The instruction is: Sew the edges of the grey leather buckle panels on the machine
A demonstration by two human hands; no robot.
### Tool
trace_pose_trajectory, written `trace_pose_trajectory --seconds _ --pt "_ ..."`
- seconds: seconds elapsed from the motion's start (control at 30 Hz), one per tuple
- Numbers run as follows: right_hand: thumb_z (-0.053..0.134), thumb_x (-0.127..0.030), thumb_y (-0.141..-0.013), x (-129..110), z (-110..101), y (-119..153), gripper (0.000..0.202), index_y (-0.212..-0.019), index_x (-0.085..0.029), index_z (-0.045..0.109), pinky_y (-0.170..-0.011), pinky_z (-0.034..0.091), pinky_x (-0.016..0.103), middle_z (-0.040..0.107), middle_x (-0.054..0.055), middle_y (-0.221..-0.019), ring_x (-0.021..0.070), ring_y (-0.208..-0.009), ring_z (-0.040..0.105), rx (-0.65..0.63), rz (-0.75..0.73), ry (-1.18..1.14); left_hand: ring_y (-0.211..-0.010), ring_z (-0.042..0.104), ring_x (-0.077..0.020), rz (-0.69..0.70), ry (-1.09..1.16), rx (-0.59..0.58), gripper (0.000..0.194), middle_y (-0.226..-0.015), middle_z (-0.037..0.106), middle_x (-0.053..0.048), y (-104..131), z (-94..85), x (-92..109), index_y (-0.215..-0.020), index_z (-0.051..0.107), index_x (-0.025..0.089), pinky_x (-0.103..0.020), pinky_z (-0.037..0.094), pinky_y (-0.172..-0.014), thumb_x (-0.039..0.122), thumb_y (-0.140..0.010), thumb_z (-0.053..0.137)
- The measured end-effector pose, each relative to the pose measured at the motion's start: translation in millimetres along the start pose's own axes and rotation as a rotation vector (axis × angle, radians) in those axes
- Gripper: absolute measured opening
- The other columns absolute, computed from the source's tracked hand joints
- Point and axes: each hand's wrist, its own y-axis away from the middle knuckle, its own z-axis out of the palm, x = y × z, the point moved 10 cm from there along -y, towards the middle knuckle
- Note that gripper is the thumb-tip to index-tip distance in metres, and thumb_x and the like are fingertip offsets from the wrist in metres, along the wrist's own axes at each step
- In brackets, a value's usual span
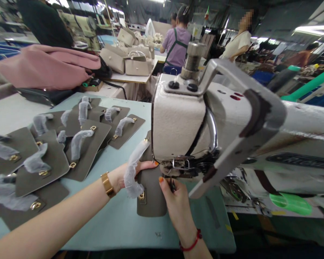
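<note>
A grey-brown bag panel (pixel 152 207) lies under the head of a sewing machine (pixel 178 122). Its curved handle (pixel 132 169) is wrapped in white film and fixed with gold-coloured hardware. My left hand (pixel 142 166) holds the panel, its thumb stretched over the surface towards the needle; the handle and panel hide its other fingers. At the panel's right edge, my right hand (pixel 176 198) is closed, with the thumb against the edge. Dark pointed tips, apparently thread snips (pixel 172 184), stick out between its fingers, partly hidden.
Several similar panels with wrapped handles (pixel 90 147) overlap on the pale green table (pixel 118 226) to the left. Pink material (pixel 54 66) is heaped behind them. Beige bags (pixel 137 64) stand on a farther table. A metal guard (pixel 259 108) projects from the machine. Other people stand beyond.
</note>
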Motion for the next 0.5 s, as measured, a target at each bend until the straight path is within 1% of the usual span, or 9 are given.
trace_pose_trajectory --seconds 0.1,0.17,0.23,0.3,0.4,0.5 --pt "0.051 -0.045 -0.087 0 0 6 0.04 -0.058 -0.018 0.041 -0.049 0.022 0.023 0.033 -0.005 -0.057 0.0101 -0.054 0.029 -0.016 -0.035 0.07 -0.06 0.069 -0.0206 -0.062 0.017 -0.024 0.022 -0.063 0.071 -0.004 -3 0.4 -9 -0.057 0.064 0.017 -0.029 0.058 -0.058 0.032 -0.061 0.079" --pt "0.05 -0.045 -0.088 -1 -2 11 0.042 -0.057 -0.019 0.037 -0.048 0.02 0.023 0.03 -0.005 -0.056 0.0097 -0.054 0.027 -0.019 -0.059 0.117 -0.06 0.069 -0.0215 -0.062 0.029 -0.017 0.019 -0.062 0.071 -0.004 -6 -1.0 -12 -0.059 0.065 0.018 -0.028 0.058 -0.056 0.032 -0.065 0.077" --pt "0.049 -0.045 -0.089 -1 -3 15 0.043 -0.058 -0.018 0.039 -0.048 0.02 0.023 0.032 -0.005 -0.057 0.0097 -0.054 0.028 -0.026 -0.069 0.141 -0.062 0.07 -0.0226 -0.048 0.051 0.0 0.016 -0.066 0.073 -0.005 -8 -3.7 -14 -0.066 0.069 0.017 -0.028 0.057 -0.055 0.031 -0.068 0.075" --pt "0.048 -0.046 -0.09 -1 -4 17 0.042 -0.06 -0.017 0.044 -0.049 0.023 0.023 0.036 -0.004 -0.057 0.0103 -0.054 0.032 -0.044 -0.073 0.16 -0.065 0.07 -0.0218 -0.001 0.07 0.023 0.017 -0.074 0.075 -0.006 -9 -6.8 -14 -0.077 0.071 0.015 -0.028 0.058 -0.058 0.03 -0.07 0.074" --pt "0.046 -0.047 -0.091 -2 -8 15 0.041 -0.067 -0.015 0.055 -0.052 0.027 0.023 0.046 -0.001 -0.06 0.0122 -0.058 0.04 -0.095 -0.071 0.192 -0.071 0.071 -0.0214 0.086 0.094 0.057 0.024 -0.083 0.075 -0.008 -6 -8.0 -15 -0.089 0.07 0.012 -0.03 0.058 -0.066 0.028 -0.071 0.074" --pt "0.047 -0.045 -0.091 -10 -18 10 0.039 -0.074 -0.014 0.063 -0.056 0.033 0.023 0.056 0.002 -0.067 0.0154 -0.064 0.048 -0.162 -0.085 0.21 -0.078 0.071 -0.0235 0.176 0.15 0.13 0.037 -0.09 0.074 -0.009 -2 -5.4 -23 -0.101 0.066 0.013 -0.032 0.058 -0.072 0.032 -0.071 0.076"
